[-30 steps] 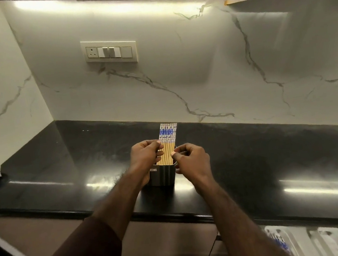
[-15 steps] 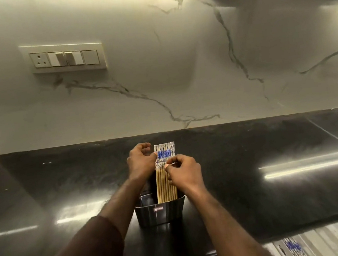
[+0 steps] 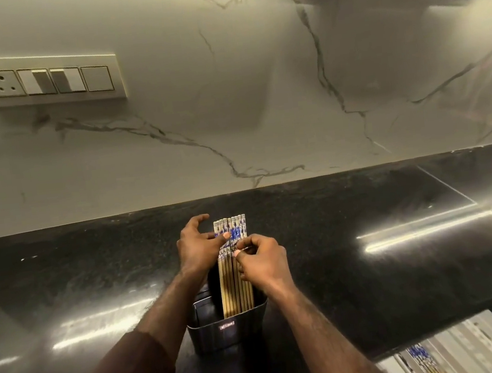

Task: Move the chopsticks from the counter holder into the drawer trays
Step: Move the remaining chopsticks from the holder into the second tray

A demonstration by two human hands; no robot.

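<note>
Between the two hands, the chopsticks (image 3: 234,265) are held standing in a flat row inside the dark holder (image 3: 228,332) on the counter (image 3: 374,279). Their long axis is upright, with the blue patterned ends pointing up and the plain tips hidden in the holder. The left hand (image 3: 198,246) is pressed on the patterned ends with its thumb; the right hand (image 3: 263,260) is pinched on the row just below. Both are equally near. The drawer trays (image 3: 475,347) are seen low on the right-hand side.
</note>
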